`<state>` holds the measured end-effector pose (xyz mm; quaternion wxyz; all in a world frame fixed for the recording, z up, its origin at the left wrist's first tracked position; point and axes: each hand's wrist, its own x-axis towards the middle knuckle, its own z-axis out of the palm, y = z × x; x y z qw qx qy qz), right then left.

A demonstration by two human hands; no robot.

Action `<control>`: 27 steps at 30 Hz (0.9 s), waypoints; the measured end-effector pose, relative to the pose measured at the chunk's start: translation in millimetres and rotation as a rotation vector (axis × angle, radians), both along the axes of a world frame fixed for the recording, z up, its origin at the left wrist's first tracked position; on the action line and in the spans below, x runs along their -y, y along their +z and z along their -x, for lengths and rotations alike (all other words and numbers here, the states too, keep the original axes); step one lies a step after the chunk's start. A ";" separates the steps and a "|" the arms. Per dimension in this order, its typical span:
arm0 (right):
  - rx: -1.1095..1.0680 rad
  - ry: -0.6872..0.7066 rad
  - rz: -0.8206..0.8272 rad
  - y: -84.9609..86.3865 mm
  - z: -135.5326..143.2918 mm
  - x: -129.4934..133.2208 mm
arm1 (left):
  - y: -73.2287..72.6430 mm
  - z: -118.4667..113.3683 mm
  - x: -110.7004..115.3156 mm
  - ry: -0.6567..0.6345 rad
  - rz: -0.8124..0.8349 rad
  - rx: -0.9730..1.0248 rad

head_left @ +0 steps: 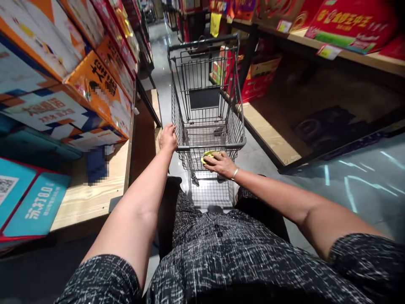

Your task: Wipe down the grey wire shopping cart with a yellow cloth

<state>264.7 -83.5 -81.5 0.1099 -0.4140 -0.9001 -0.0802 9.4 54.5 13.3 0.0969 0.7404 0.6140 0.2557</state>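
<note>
A grey wire shopping cart (204, 98) stands right in front of me, its basket bare apart from a dark panel on the far side. My left hand (168, 137) is closed around the near left corner of its rim. Against the near wire wall, just below the rim, my right hand (224, 164) presses a yellow cloth (207, 158). Its fingers are bent over the cloth, which is partly hidden under them. A bracelet circles the right wrist.
Stacked orange and white boxes (98, 90) fill the left shelf, with a turquoise box (34, 198) nearer me. On the right, red packages (354, 25) sit on a wooden shelf (376, 57). A low wooden shelf edge (262, 131) runs close beside the cart. Tiled floor (158, 46) continues between the shelves.
</note>
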 end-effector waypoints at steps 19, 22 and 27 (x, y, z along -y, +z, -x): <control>-0.175 -0.069 -0.334 -100.7 -18.1 27.6 | 1.5 -42.0 59.7 -0.488 0.042 -0.434; -0.185 -0.049 -0.348 -83.4 -11.2 23.4 | 2.2 -38.9 54.8 -0.495 0.057 -0.420; -0.280 -0.154 -0.437 6.6 -35.8 13.2 | -0.9 -40.1 54.3 -0.453 0.028 -0.455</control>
